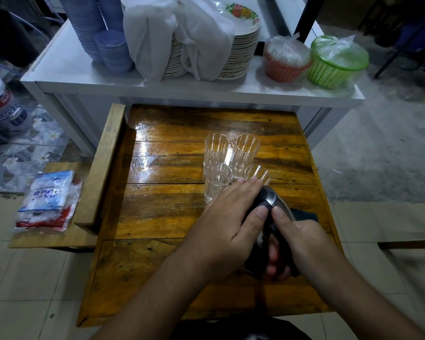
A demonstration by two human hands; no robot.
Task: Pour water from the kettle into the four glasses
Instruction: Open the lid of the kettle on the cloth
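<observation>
Several clear ribbed glasses stand close together on the wooden table (157, 217): two at the back (216, 148) (246, 149), one in front on the left (216, 182) and one in front on the right (258, 173). A steel kettle (279, 204) with a black lid and handle is tilted toward the right front glass. My left hand (228, 224) lies flat over the kettle's lid, its fingers reaching the glasses. My right hand (302, 241) is wrapped around the black handle. No stream of water can be made out.
Behind the table stands a white counter (66, 67) with stacked plates under a white cloth (177, 38), blue bowl stacks (113, 51), and an orange basket (286, 62) and a green basket (335, 62). A low wooden stool with plastic packets (47, 200) is at the left. A dark object lies right of the kettle.
</observation>
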